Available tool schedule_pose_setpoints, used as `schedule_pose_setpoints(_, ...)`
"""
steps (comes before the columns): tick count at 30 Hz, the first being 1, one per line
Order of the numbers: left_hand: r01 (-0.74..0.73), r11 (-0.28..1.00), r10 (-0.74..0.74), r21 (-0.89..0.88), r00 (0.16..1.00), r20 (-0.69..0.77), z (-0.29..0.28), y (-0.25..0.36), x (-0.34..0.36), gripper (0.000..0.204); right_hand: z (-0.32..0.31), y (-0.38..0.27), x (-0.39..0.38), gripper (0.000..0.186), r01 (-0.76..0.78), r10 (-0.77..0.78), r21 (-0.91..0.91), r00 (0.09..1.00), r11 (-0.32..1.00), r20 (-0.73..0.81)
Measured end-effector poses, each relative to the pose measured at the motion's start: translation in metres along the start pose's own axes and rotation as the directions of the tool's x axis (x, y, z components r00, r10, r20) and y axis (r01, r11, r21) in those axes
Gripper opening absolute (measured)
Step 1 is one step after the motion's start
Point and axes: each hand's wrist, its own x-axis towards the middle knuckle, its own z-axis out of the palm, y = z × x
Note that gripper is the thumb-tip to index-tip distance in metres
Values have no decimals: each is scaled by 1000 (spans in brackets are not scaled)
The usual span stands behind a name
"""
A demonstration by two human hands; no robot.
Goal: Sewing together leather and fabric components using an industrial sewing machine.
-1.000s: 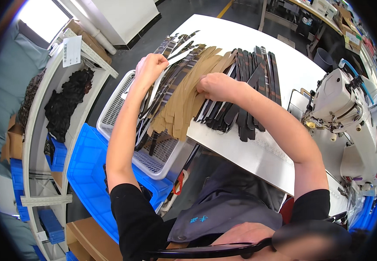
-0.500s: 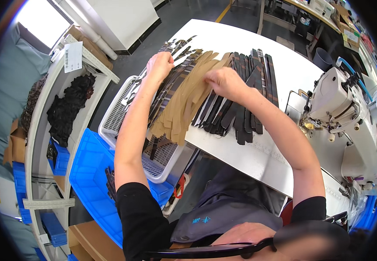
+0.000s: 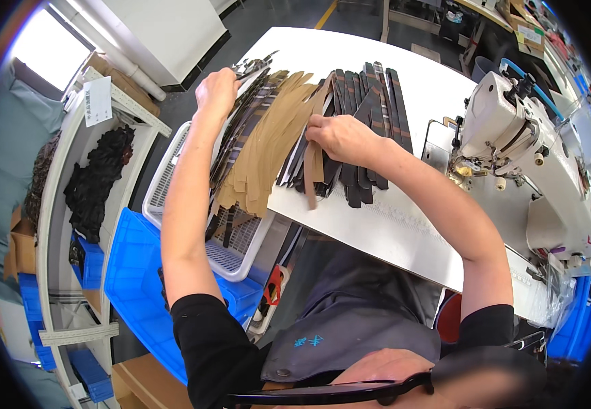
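My right hand (image 3: 343, 140) pinches a tan fabric strip (image 3: 310, 180), which hangs down over the left edge of the dark strips (image 3: 356, 177). To its left lies a fanned bundle of tan strips (image 3: 258, 153), apart from the pinched one. My left hand (image 3: 217, 92) is closed at the far left, by the upper ends of the patterned dark strips (image 3: 251, 112); what its fingers hold, if anything, is hidden. The strips lie side by side on the white table (image 3: 322, 48), and the left ones overhang a white plastic basket (image 3: 230, 262).
A white sewing machine (image 3: 513, 129) stands on the right of the table. Below the basket sits a blue bin (image 3: 132, 273). A shelf rack (image 3: 53, 225) at left holds black cloth pieces (image 3: 101, 177) and blue boxes. A cardboard box (image 3: 149, 382) is at lower left.
My right hand has drawn a tan strip off the bundle's right side toward the dark strips. My left hand has shifted left along the strips' far ends. The whole view has shifted slightly.
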Motion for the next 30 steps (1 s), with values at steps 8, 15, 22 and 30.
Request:
schedule_pose_setpoints(8, -312, 905, 351, 288, 932, -94, -36, 63, -59, 12, -103, -72, -95, 10, 191, -88, -595, 976, 781, 198)
schedule_pose_setpoints(15, -438, 812, 463, 386, 886, 31, 46, 82, -71, 9, -109, -112, -176, 11, 251, 151, -445, 707, 860, 691)
schedule_pose_setpoints(22, -740, 654, 696, -157, 670, -257, 28, 183, -118, 29, -98, -107, -201, 12, 185, 85, -424, 836, 886, 543)
schedule_pose_setpoints(30, -571, 525, 759, -631, 650, 43, 50, 277, -97, 40, -90, -109, -225, 26, -279, 301, -122, 921, 953, 246)
